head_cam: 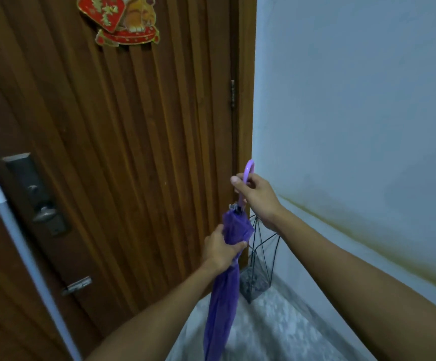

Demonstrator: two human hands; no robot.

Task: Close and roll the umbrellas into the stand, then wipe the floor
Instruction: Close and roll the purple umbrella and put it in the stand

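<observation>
With the purple umbrella [223,290] closed, left hand [220,250] wrapping its canopy and right hand [254,195] gripping the handle, the wire stand [260,267] and floor [277,332] awaited.

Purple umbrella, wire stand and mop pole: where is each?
purple umbrella [223,290], head view, on its folded canopy.
wire stand [260,259], head view, on its frame.
mop pole [26,251], head view, mid-shaft.

No legible text, label, brand or number in view, red-and-gold door decoration [118,19] at far left bears ornament only, characters unreadable
</observation>
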